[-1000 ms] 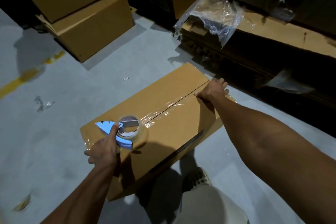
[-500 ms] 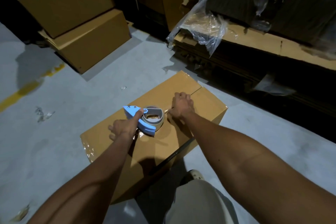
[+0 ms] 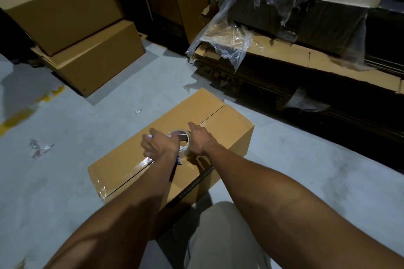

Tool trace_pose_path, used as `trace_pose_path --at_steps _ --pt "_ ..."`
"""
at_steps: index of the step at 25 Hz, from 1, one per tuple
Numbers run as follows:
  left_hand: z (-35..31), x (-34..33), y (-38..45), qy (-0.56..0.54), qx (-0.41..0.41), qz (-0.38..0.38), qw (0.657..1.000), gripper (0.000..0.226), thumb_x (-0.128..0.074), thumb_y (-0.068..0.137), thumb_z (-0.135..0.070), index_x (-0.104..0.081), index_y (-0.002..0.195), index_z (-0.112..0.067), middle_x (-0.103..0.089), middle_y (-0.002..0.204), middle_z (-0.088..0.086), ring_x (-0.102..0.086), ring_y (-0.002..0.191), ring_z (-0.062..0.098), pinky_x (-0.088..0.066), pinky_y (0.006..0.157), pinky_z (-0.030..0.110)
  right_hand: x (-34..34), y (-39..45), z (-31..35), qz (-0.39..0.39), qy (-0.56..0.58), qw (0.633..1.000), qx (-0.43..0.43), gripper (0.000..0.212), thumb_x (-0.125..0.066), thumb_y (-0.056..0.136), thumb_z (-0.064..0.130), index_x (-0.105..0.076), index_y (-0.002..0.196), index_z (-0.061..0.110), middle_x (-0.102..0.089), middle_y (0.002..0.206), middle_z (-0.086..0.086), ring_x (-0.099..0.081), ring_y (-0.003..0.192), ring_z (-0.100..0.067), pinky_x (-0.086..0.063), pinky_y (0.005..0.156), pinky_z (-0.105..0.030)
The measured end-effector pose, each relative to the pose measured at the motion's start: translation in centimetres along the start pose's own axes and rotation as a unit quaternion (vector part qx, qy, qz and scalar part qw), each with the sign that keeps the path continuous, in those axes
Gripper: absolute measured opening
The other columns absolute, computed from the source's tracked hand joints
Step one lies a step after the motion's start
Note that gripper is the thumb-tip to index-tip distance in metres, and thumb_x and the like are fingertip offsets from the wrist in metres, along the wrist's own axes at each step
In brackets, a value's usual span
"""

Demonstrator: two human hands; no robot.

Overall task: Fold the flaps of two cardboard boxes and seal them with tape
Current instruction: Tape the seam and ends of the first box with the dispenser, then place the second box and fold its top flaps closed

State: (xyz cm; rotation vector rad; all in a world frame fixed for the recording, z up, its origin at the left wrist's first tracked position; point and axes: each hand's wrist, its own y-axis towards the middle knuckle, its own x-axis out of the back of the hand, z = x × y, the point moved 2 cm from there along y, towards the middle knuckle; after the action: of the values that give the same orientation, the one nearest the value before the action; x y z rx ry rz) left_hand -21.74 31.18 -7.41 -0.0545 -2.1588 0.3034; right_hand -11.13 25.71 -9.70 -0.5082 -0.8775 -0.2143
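A closed cardboard box lies on the grey floor in front of me, its flaps folded flat and the centre seam running from near left to far right. Clear tape covers the near part of the seam. On the middle of the lid sits a tape dispenser with a blue frame and a clear roll. My left hand lies over its handle and grips it, hiding most of the blue. My right hand rests on the lid against the right side of the roll, thumb pointing away from me.
Two closed cardboard boxes are stacked at the back left. Flat cardboard under torn plastic wrap is piled on the right. A yellow floor line and plastic scraps lie at the left. My knee is just behind the box.
My right hand slid back from the box's far end along the seam to the roll. My left hand carried the dispenser from the near left end to the middle of the lid.
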Motion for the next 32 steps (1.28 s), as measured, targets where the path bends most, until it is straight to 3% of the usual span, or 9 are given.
trace_pose_path --at_steps 3,6,9,12,13,15,20,26,32 --pt "-4.0 -0.6 -2.2 -0.066 -0.134 0.039 0.988 0.084 -0.054 0.095 -0.04 -0.002 0.156 -0.016 -0.043 0.147 0.017 -0.039 0.135 0.037 -0.03 0.11 0.047 3.2 -1.5 -0.2 -0.06 0.004 0.998 -0.004 0.074 -0.06 0.089 0.015 -0.018 0.15 0.013 -0.035 0.148 -0.015 -0.032 0.135 -0.032 -0.032 0.108 -0.043" --pt "-8.7 -1.7 -6.1 -0.015 -0.283 0.057 0.957 0.061 -0.048 0.099 -0.034 -0.029 0.151 -0.009 -0.045 0.147 0.017 -0.037 0.138 0.033 -0.028 0.115 0.046 7.4 -4.4 -2.3 -0.141 0.016 0.989 -0.032 0.071 -0.057 0.093 0.025 -0.018 0.15 0.013 -0.032 0.15 -0.014 -0.031 0.136 -0.031 -0.029 0.109 -0.042" --pt "-13.6 -2.4 -11.7 -0.038 -0.333 0.112 0.936 0.05 -0.043 0.102 -0.032 -0.04 0.146 -0.008 -0.058 0.133 0.016 -0.047 0.13 0.033 -0.032 0.111 0.042 11.9 -8.6 -5.7 -0.212 0.012 0.974 -0.079 0.072 -0.054 0.095 0.029 -0.014 0.153 0.012 -0.031 0.15 -0.014 -0.032 0.136 -0.031 -0.028 0.108 -0.042" --pt "-17.1 -4.3 -18.8 -0.033 -0.414 0.184 0.891 0.039 -0.039 0.1 -0.036 -0.067 0.103 -0.008 -0.066 0.116 0.02 -0.055 0.118 0.039 -0.04 0.101 0.049 16.0 -14.9 -10.3 -0.275 0.003 0.949 -0.155 0.075 -0.055 0.094 0.032 -0.013 0.153 0.012 -0.033 0.148 -0.015 -0.035 0.134 -0.032 -0.031 0.105 -0.045" --pt "-17.8 -4.8 -21.9 -0.034 -0.431 0.213 0.876 0.04 -0.039 0.1 -0.038 -0.067 0.103 -0.01 -0.066 0.117 0.02 -0.055 0.118 0.039 -0.04 0.102 0.05 17.0 -17.4 -12.1 -0.286 0.005 0.941 -0.182 0.076 -0.056 0.094 0.032 -0.013 0.153 0.012 -0.033 0.149 -0.015 -0.034 0.135 -0.031 -0.031 0.106 -0.046" --pt "-18.8 -5.7 -28.4 -0.063 -0.442 0.282 0.849 0.046 -0.039 0.101 -0.04 -0.052 0.138 -0.016 -0.062 0.127 0.016 -0.053 0.123 0.034 -0.039 0.108 0.047 18.6 -23.5 -15.3 -0.308 0.008 0.922 -0.233 0.078 -0.061 0.091 0.033 -0.017 0.152 0.014 -0.034 0.148 -0.014 -0.035 0.134 -0.031 -0.032 0.105 -0.046" --pt "-19.1 -8.9 -46.6 -0.06 -0.524 0.41 0.744 0.033 -0.039 0.102 -0.026 -0.068 0.106 -0.013 -0.065 0.101 0.008 -0.059 0.096 0.021 -0.039 0.077 0.027 21.0 -39.7 -24.0 -0.359 0.013 0.869 -0.34 0.071 -0.062 0.089 0.026 -0.024 0.147 0.014 -0.037 0.142 -0.015 -0.038 0.13 -0.032 -0.034 0.101 -0.047" --pt "-16.4 -16.6 -65.0 0.048 -0.611 0.503 0.61 0.033 -0.048 0.097 -0.016 -0.066 0.124 -0.008 -0.066 0.123 0.013 -0.06 0.116 0.026 -0.043 0.096 0.027 17.1 -55.1 -35.9 -0.38 0.09 0.773 -0.5 0.053 -0.054 0.09 0.019 -0.032 0.139 0.014 -0.038 0.139 -0.014 -0.037 0.131 -0.034 -0.034 0.1 -0.05" --pt "-8.7 -24.0 -77.1 0.247 -0.683 0.509 0.462 0.028 -0.06 0.09 -0.019 -0.073 0.111 -0.007 -0.07 0.117 0.012 -0.062 0.114 0.028 -0.044 0.098 0.03 7.3 -64.9 -42.8 -0.347 0.223 0.676 -0.611 0.057 -0.061 0.087 0.022 -0.036 0.138 0.013 -0.04 0.137 -0.013 -0.038 0.13 -0.034 -0.035 0.099 -0.047"
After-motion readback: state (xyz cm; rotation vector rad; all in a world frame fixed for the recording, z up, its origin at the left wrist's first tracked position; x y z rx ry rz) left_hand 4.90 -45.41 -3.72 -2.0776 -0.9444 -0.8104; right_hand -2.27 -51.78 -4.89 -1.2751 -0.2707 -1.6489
